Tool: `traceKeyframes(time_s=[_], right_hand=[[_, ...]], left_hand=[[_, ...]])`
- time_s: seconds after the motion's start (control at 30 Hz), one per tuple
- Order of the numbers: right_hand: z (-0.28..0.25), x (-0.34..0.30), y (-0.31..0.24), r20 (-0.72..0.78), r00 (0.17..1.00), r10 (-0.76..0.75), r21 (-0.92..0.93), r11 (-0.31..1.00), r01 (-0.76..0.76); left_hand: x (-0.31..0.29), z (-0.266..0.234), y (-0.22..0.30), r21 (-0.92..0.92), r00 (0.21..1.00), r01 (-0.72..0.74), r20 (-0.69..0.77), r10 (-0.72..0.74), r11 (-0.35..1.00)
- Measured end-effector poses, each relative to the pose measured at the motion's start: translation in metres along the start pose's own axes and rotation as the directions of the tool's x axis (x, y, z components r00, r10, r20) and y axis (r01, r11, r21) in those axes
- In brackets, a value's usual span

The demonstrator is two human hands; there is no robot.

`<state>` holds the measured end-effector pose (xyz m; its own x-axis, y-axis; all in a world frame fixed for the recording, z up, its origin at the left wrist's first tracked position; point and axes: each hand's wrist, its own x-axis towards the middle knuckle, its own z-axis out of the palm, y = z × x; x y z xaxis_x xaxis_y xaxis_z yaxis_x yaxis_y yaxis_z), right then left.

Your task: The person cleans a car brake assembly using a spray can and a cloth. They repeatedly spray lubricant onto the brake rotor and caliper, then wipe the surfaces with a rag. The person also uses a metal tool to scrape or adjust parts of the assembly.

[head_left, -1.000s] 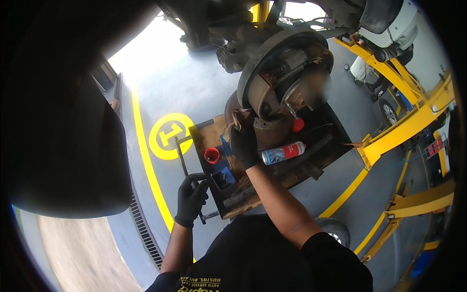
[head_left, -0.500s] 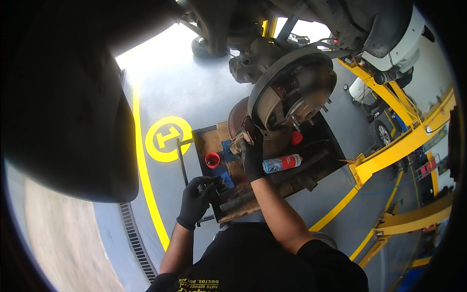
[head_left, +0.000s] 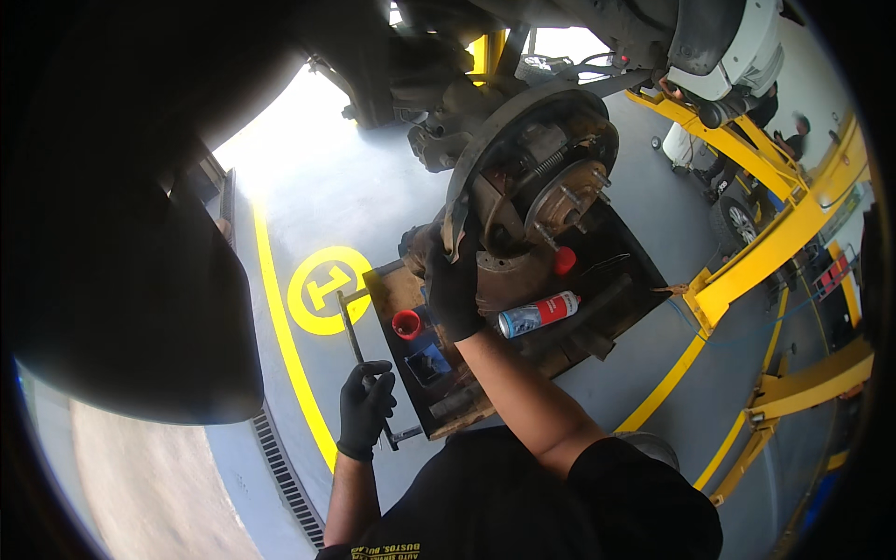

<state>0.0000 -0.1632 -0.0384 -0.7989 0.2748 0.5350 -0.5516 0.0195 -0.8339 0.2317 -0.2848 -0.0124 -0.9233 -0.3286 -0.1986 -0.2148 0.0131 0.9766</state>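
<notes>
A brake assembly with a rusty wheel hub (head_left: pixel 567 201), protruding studs and a curved grey backing plate (head_left: pixel 481 140) hangs at the upper middle. My right hand (head_left: pixel 455 294), black-gloved, reaches to the lower left edge of that plate. Its fingers are bent round something there that I cannot make out, mostly hidden by the glove. My left hand (head_left: pixel 366 411), also gloved, is beside the metal handle (head_left: pixel 353 341) of a low cart. Its fingers are curled, and what they hold, if anything, is unclear. A rusty round part (head_left: pixel 513 283) lies below the hub.
On the dark cart (head_left: pixel 635 266) lie a spray can (head_left: pixel 539 315), a red cup (head_left: pixel 407 324), a red cap (head_left: pixel 565 260) and a blue tray (head_left: pixel 428 364). Yellow lift arms (head_left: pixel 747 275) stand at right. A large dark rounded shape (head_left: pixel 131 308) fills the left. People (head_left: pixel 793 140) are at far right.
My right hand has moved up and left along the plate's edge, and the tan piece seen by its fingers is now hidden. My left hand has drawn back from the blue tray. The view has shifted.
</notes>
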Motion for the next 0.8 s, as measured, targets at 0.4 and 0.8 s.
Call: traceKeyframes(time_s=[0.4,0.8], right_hand=[[-0.134,0.006,0.105,0.347,0.935,0.068,-0.572,0.806,0.154],[-0.344,0.147,0.184,0.028,0.753,0.658,0.169,0.739,-0.652]], left_hand=[[0.029,0.065,0.014,0.073,0.995,-0.031,0.101,0.023,0.997],[0.041,0.170,0.030,0.174,0.994,-0.043,0.111,0.024,0.984]])
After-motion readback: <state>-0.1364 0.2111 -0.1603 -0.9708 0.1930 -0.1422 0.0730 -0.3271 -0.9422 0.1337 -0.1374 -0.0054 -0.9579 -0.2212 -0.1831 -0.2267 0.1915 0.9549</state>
